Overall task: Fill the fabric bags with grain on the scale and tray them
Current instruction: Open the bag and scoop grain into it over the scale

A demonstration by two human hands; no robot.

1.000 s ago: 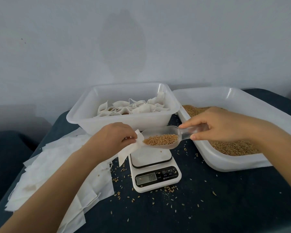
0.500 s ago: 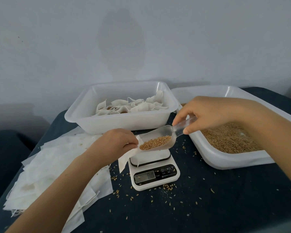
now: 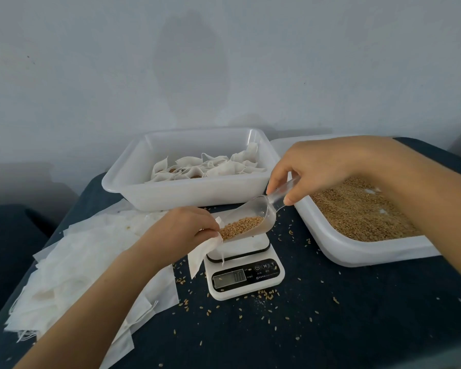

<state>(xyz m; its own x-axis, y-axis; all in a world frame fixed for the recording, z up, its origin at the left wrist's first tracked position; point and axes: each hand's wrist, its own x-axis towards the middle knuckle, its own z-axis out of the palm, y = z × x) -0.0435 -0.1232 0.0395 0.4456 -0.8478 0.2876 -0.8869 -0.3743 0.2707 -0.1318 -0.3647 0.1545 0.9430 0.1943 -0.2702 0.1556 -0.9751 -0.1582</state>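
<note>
Grain sits heaped in the clear plastic scoop, which I hold tipped down to the left with its lip at the mouth of the fabric bag. My right hand pinches the scoop's handle between thumb and fingers; my left hand grips the bag's top edge, fingers curled round the cloth, so the bag hangs over the left side of the scale. To pour well I judge I should keep the mouth pulled wide, rest the lip just inside it, and raise the handle slowly so the kernels slide instead of jumping the edge. I also think the bag should settle on the platform before I trust the display, whose digits I cannot read surely from here. Loose kernels lie scattered on the dark cloth around the scale, a sign that spills come easily. Far and left of centre stands the white tub holding filled bags, where this one goes when done. At the right is the grain tray, close beside the scale. A pile of empty bags lies near left under my forearm. Nothing blocks the pour, though the tub's near wall sits close behind the scoop.
</note>
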